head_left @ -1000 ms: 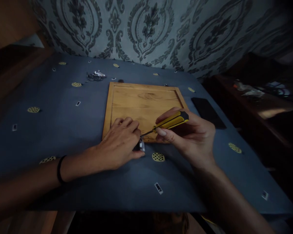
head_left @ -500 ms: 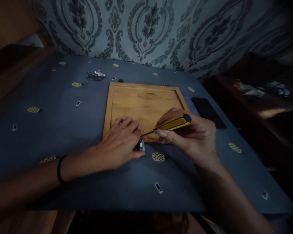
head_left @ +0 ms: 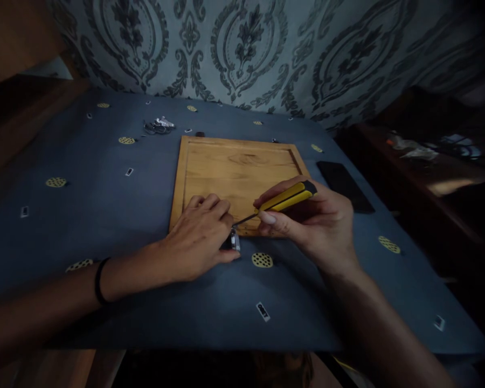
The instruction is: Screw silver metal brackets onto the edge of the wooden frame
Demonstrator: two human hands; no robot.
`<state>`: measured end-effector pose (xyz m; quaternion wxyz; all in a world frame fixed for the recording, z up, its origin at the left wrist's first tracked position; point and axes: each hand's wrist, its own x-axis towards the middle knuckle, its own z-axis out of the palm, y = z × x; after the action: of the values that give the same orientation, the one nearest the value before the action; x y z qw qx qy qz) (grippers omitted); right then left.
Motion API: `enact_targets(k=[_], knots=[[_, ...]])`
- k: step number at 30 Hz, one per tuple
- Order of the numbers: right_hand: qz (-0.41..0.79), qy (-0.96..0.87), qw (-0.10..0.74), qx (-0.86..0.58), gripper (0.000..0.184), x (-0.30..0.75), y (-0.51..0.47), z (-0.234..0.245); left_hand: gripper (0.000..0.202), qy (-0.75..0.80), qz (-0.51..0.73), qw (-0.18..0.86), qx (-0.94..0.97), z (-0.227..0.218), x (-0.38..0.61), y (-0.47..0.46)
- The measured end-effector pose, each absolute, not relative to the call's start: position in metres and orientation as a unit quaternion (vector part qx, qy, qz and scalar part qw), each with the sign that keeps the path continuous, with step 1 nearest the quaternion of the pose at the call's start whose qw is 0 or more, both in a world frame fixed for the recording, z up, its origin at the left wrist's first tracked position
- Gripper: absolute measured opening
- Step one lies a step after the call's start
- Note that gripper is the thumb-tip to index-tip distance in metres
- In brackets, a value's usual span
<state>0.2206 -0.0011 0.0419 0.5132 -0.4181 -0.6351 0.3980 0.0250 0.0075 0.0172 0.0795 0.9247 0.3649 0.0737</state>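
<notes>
My right hand (head_left: 323,226) is closed around the yellow-and-black handle of a screwdriver (head_left: 286,198), thumb and fingertips near the front of the grip. The screwdriver slants down to the left, and its tip meets a small silvery metal piece (head_left: 235,240) that looks like a hinge. My left hand (head_left: 204,231) is closed on this piece at the near edge of a wooden panel (head_left: 242,161), with the thumb below it. The left fingers lie curled on the panel and hide much of the piece. The panel lies flat and has a raised frame.
A patterned blue cloth (head_left: 105,215) covers the table. Loose metal hardware (head_left: 159,125) lies at the back left. A flat black object (head_left: 343,186), perhaps a phone, is right of the panel. Behind stands patterned fabric (head_left: 246,48); a dark surface with clutter (head_left: 420,151) is at right.
The screwdriver handle has turned a little in my right hand, and those fingers have shifted slightly. My left hand and the panel stay in place.
</notes>
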Motion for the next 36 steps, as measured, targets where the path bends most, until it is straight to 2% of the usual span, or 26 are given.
enact_targets(k=[5,13,21,28,36], knots=[[0.382,-0.654,0.504,-0.415,0.024,0.222,-0.001,0.041,0.043,0.363,0.077,0.080,0.925,0.017,0.025,0.008],[0.331,-0.669,0.516,-0.420,0.027,0.219,-0.002,0.037,0.038,0.368,0.073,0.086,0.923,0.017,0.026,0.007],[0.280,-0.602,0.625,-0.410,0.021,0.217,-0.006,0.036,0.040,0.363,0.080,0.084,0.925,0.017,0.025,0.008],[0.273,-0.643,0.565,-0.440,0.024,0.219,-0.004,0.033,0.044,0.371,0.058,0.085,0.923,0.019,0.026,0.008],[0.272,-0.655,0.555,-0.435,0.023,0.219,-0.001,0.029,0.045,0.368,0.056,0.085,0.924,0.019,0.025,0.008]])
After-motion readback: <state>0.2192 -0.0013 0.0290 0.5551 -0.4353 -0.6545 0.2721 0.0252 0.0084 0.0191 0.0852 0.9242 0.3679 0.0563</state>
